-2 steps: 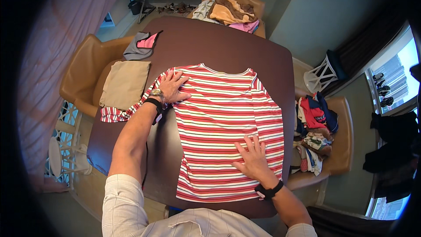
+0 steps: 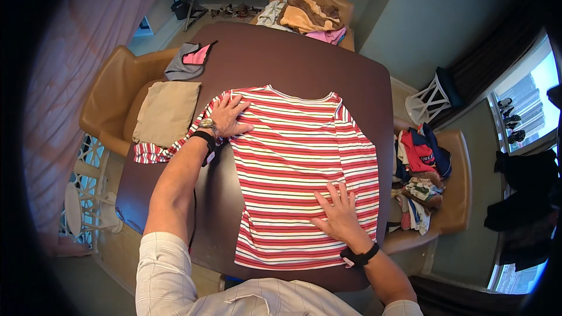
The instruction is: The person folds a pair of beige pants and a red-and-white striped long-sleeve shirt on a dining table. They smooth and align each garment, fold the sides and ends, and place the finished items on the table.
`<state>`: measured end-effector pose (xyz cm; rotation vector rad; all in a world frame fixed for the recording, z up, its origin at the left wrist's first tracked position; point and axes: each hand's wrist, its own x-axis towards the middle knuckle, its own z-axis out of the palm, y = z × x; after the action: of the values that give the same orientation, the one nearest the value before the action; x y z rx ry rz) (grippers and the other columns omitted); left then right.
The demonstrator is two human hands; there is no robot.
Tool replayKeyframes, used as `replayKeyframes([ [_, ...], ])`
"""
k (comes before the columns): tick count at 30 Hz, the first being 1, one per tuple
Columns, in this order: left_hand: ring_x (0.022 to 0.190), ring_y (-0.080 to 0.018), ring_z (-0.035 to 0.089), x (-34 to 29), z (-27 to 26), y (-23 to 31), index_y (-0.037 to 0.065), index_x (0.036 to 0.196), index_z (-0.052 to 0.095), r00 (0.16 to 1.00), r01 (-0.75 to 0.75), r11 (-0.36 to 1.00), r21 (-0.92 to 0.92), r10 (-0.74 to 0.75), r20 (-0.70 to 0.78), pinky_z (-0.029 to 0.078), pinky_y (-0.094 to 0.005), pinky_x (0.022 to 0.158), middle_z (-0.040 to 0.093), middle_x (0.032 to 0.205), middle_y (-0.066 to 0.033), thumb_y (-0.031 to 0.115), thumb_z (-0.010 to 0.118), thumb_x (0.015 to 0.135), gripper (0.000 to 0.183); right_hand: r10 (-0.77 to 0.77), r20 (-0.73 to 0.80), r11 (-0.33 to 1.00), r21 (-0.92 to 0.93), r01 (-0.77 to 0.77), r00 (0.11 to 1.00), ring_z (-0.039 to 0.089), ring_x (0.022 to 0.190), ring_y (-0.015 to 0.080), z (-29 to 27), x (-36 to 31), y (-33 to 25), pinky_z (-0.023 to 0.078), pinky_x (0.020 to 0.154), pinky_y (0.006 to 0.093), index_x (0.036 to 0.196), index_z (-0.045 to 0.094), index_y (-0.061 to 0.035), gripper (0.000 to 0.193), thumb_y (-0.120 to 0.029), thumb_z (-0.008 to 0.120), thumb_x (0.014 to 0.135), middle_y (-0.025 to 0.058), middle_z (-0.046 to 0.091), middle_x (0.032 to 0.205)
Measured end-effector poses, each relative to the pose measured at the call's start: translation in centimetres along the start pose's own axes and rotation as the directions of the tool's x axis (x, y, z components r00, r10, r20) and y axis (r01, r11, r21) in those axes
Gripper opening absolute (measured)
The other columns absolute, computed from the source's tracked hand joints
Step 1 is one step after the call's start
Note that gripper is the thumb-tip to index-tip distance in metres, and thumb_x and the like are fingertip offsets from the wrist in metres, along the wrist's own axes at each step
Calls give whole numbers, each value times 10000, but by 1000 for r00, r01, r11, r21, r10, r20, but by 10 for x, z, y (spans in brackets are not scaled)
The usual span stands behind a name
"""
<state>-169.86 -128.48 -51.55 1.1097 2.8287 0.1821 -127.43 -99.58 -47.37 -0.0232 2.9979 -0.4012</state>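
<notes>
A red, white and dark striped long-sleeved shirt [image 2: 287,158] lies spread on the brown table [image 2: 304,58], its neckline away from me and its hem near my body. My left hand [image 2: 231,117] rests flat on the shirt's left shoulder, fingers spread. On the lower right part of the shirt, my right hand [image 2: 338,213] lies with its fingers apart. The right sleeve runs down along the shirt's side. The left sleeve stretches out to the left, and its cuff shows beside a folded beige garment [image 2: 167,111].
A grey and pink cloth item [image 2: 186,61] lies at the table's far left. Heaped clothes [image 2: 310,14] fill a tan chair at the far edge. Another clothes pile [image 2: 418,167] sits on a tan chair [image 2: 459,199] at right. An armchair [image 2: 105,99] stands at left.
</notes>
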Motion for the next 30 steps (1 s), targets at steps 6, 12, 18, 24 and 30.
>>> replayKeyframes([
  [6, 1669, -480, 287, -19, -8, -14, 181, 1670, 516, 999, -31, 997, -65, 29, -35, 273, -682, 1320, 394, 1785, -199, 730, 761, 922, 960, 6, 8, 1000, 12, -6, 1000, 163, 1641, 597, 4, -5, 7, 200, 1218, 867, 1667, 518, -260, 900, -582, 866, 901, 216, 276, 1772],
  [12, 1369, -411, 629, -98, -25, -46, 62, 1441, 684, 905, -11, 990, -138, -49, -422, 511, -496, 1154, 663, 1497, -222, 313, 778, 1014, 504, 62, 47, 998, 13, -63, 997, 118, 1661, 576, 3, -5, 9, 150, 1255, 849, 1668, 534, -278, 902, -607, 866, 897, 200, 258, 1795],
  [18, 1068, -413, 679, -233, -43, -101, 42, 1140, 731, 765, 288, 956, -55, -264, -587, 546, -527, 919, 717, 1104, -178, 176, 792, 957, 235, 93, 104, 995, 38, -98, 990, 97, 1669, 566, -2, -2, 2, 123, 1275, 836, 1673, 526, -232, 919, -615, 850, 902, 216, 243, 1795],
  [24, 1275, -442, 640, -304, -14, -161, 73, 1554, 564, 749, 504, 843, -190, -536, -391, 533, -517, 1111, 644, 1532, -189, 266, 847, 934, 708, 69, 100, 996, 48, -74, 993, 107, 1662, 570, -2, 1, 1, 152, 1264, 838, 1656, 543, -231, 914, -624, 859, 894, 218, 256, 1784],
  [30, 1287, -422, 672, -277, -11, -174, 89, 1461, 636, 709, 604, 753, -263, -658, -255, 559, -517, 1076, 716, 1417, -194, 373, 893, 877, 699, 74, 93, 996, 39, -77, 993, 139, 1652, 568, -5, -5, 6, 183, 1259, 835, 1656, 537, -244, 931, -643, 862, 880, 208, 273, 1776],
])
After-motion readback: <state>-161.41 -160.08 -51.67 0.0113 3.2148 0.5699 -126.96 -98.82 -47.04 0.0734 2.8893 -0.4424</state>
